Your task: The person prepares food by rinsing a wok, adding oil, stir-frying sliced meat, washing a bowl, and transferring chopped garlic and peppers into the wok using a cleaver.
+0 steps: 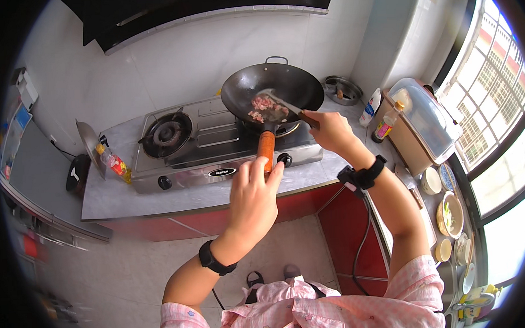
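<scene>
A dark wok [238, 89] rests on the right burner of a steel two-burner gas stove [193, 179]. My left hand [253, 199] grips the wok's orange wooden handle [267, 146] at its near end. In my right hand [335, 131] is the dark handle of a metal spatula [286, 104], its blade down in the wok among the food. Small pieces of pinkish meat [262, 103] lie in the wok's bottom, some paler than others. The burner under the wok is mostly hidden.
The left burner [166, 135] is bare. A wok lid [89, 146] and an oil bottle [115, 165] stand left of the stove. At right are a sauce bottle [387, 122], a lidded box [417, 128], a knife [415, 197], a basket [440, 216] and several bowls. A range hood [214, 18] hangs above.
</scene>
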Tool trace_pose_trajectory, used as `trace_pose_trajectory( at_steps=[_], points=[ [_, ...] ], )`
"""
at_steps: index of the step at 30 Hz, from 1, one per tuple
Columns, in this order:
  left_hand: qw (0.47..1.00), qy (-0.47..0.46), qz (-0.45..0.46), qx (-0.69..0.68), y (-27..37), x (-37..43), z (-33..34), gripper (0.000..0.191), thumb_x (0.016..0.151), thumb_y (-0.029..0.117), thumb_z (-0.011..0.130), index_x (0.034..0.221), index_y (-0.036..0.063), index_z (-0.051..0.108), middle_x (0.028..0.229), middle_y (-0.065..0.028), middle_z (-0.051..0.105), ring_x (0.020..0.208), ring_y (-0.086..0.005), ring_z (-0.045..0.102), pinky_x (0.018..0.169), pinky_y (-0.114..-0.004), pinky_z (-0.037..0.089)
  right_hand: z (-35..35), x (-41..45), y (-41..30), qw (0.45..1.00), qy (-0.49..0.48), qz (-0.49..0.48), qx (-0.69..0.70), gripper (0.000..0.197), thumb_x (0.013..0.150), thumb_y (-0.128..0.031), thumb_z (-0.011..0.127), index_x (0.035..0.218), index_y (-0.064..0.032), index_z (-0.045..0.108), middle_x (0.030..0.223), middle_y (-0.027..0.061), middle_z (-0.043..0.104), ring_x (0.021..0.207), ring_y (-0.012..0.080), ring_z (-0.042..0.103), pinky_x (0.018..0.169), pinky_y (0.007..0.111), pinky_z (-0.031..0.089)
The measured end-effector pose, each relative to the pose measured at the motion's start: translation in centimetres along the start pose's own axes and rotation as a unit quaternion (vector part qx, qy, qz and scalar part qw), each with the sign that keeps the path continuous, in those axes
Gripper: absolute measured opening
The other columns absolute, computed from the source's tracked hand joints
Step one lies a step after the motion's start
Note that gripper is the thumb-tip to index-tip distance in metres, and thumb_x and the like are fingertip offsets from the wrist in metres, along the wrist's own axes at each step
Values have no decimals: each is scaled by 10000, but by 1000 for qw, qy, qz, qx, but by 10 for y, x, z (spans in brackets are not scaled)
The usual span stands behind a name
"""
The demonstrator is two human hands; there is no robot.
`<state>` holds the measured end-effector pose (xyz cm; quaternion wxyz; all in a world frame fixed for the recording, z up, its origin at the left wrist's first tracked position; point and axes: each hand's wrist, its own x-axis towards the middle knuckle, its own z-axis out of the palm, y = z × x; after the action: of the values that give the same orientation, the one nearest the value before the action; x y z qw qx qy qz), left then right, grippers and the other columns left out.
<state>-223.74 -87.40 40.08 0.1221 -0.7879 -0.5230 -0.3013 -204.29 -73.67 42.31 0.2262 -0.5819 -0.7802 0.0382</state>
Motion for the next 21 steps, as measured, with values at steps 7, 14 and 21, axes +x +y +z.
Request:
trace_pose_trajectory(
  at_steps=[7,14,21],
  points=[
    [998,-18,62,-26,7,-6,-8,484,728,-32,500,1206,46,529,1162,-166,490,1102,-346,459,953,-433,390,-106,-42,-9,986,-59,-55,-148,383,782,-154,574,1151,-257,584,799,138,642,737,353,619,648,437,510],
    [993,-102,65,6,23,0,-25,436,760,35,508,1194,46,535,1231,-188,474,1225,-369,379,1023,-519,293,-53,5,7,993,-84,0,-84,383,803,-193,548,1177,-277,567,869,136,650,822,343,629,707,423,518],
    [990,-85,60,91,14,13,-7,380,759,67,515,1136,51,561,1207,-179,493,1174,-372,426,951,-417,412,-24,19,-6,988,-119,46,-82,374,822,-232,535,1192,-284,549,894,139,645,806,367,612,701,446,505]
  ],
)
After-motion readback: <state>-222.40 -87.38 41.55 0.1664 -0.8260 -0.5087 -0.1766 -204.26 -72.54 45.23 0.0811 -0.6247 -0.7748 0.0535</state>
